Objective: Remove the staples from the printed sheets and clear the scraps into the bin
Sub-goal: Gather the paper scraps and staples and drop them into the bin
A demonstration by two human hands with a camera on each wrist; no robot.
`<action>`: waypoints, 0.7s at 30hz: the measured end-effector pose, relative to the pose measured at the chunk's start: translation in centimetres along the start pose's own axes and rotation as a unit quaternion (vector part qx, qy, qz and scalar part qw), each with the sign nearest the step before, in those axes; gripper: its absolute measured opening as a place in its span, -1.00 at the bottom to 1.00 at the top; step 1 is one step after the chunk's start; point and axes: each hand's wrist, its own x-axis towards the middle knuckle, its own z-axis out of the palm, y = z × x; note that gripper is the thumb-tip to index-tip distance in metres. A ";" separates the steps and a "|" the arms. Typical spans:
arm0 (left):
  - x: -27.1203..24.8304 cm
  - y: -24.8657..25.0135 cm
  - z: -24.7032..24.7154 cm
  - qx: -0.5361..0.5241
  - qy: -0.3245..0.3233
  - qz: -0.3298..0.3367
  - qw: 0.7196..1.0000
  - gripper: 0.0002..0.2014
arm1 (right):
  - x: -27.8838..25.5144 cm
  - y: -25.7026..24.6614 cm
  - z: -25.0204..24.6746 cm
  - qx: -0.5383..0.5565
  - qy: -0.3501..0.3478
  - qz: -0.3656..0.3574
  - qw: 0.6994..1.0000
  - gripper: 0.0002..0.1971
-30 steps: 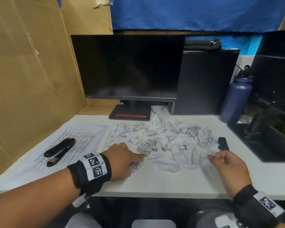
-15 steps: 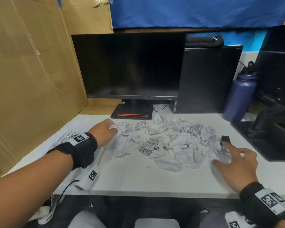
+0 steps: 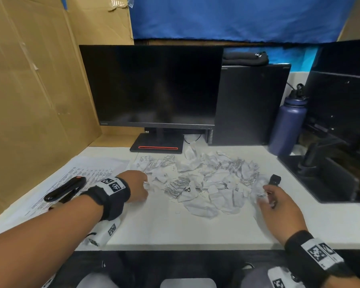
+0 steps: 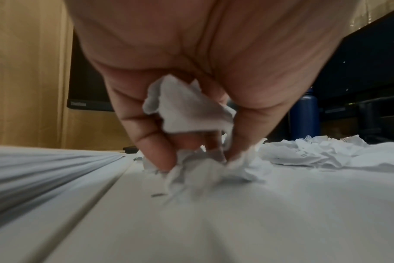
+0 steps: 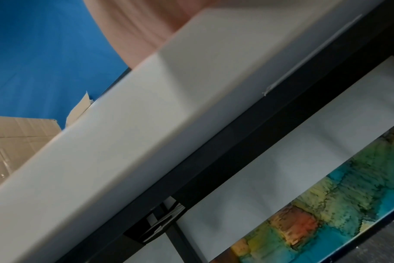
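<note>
Right hand [image 3: 279,208]: nearest, on the table [image 3: 175,229] at the right edge of the scrap pile; fingers curled over crumpled paper, though whether they grip it I cannot tell.
Left hand [image 3: 134,187]: at the pile's left edge; fingers [image 4: 155,149] bunched round a crumpled scrap [image 4: 187,110], tips down on the table.
Paper scraps [image 3: 202,179]: torn, crumpled pieces spread across mid-table between both hands.
Loose staple [image 4: 157,195]: on the table just before the left fingers.
Printed sheets [image 3: 87,175]: flat at left, a black stapler [image 3: 66,189] lying on them.
Small black tool [image 3: 274,179]: just beyond the right hand.
Monitor [image 3: 154,86]: behind the pile.
Blue bottle [image 3: 287,125]: far right.
</note>
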 end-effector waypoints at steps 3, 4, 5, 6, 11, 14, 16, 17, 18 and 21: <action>-0.2 0.0 -0.7 -0.040 0.013 0.000 0.999 -0.67 | -0.2 -0.2 0.0 -0.013 0.001 -0.025 1.000 -0.96; -0.2 -0.1 -1.0 -0.069 0.018 -0.003 0.997 -0.69 | -0.2 -0.3 0.0 -0.009 0.003 -0.030 1.000 -0.98; -0.3 -0.3 -1.3 -0.120 0.030 -0.010 0.992 -0.72 | 0.0 -0.2 0.0 -0.004 0.006 -0.029 1.000 -0.96; -0.3 -0.7 -1.7 -0.177 0.046 -0.018 0.983 -0.71 | 0.2 0.0 0.0 0.000 0.010 -0.022 1.000 -0.91; 0.4 -3.3 -3.5 -0.283 0.115 -0.065 0.950 -0.74 | 1.0 -1.0 -1.2 0.018 0.026 0.011 0.999 -0.66; 1.2 -4.3 -3.4 -0.267 0.122 -0.069 0.954 -0.73 | 3.1 -2.4 -2.5 0.028 -0.006 0.003 1.000 -0.82; 1.5 -4.7 -3.0 -0.265 0.102 -0.072 0.956 -0.71 | 5.5 -2.2 -2.8 -0.043 -0.065 -0.013 0.997 -0.82; 1.7 -4.7 -2.7 -0.262 0.097 -0.070 0.958 -0.73 | 6.6 -1.9 -2.8 -0.092 -0.106 -0.015 0.990 -0.83; 1.8 -4.7 -2.5 -0.245 0.088 -0.066 0.963 -0.78 | 7.3 -1.8 -2.8 -0.146 -0.149 -0.010 0.978 -0.83; 2.1 -5.0 -1.7 -0.178 0.048 -0.064 0.981 -0.68 | 8.7 -1.1 -2.8 -0.279 -0.214 -0.036 0.936 -0.83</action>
